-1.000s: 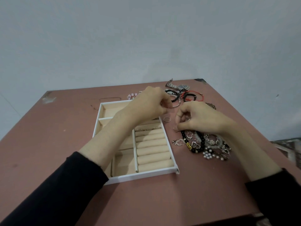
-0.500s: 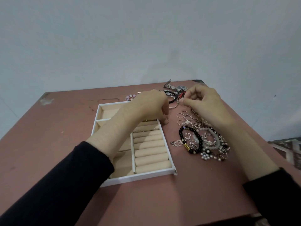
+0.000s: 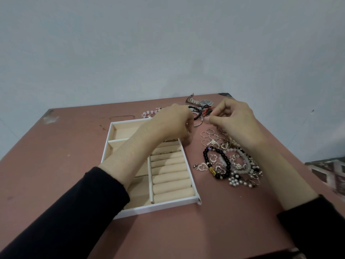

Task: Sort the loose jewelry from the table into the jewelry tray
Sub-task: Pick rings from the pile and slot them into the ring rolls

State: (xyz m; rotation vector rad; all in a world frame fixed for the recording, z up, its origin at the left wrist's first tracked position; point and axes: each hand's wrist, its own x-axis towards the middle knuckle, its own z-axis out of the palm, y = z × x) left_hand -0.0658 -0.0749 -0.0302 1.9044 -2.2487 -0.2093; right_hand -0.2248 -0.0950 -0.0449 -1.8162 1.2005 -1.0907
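Jewelry tray (image 3: 158, 207) at the centre of the tabletop (image 3: 56, 165). Loose jewelry (image 3: 233, 165) is heaped just beside the tray's right wall. Right hand (image 3: 237, 120), near the far edge: narrow grip, pinching a small ring (image 3: 206, 120). Left hand (image 3: 173, 124), over the tray's far right corner: fingers curled, and whether the grip holds anything cannot be told.

The white jewelry tray (image 3: 160, 206) lay flat on the table (image 3: 74, 146), beige ring rolls filling its right half. Just right of it sprawled the loose jewelry (image 3: 231, 163): a black bead bracelet (image 3: 228, 166), thin rings (image 3: 212, 136), pearl clusters (image 3: 234, 182), and a watch (image 3: 206, 102) farther back. One ring (image 3: 206, 119) sat pinched in the right hand (image 3: 237, 118)'s grip.
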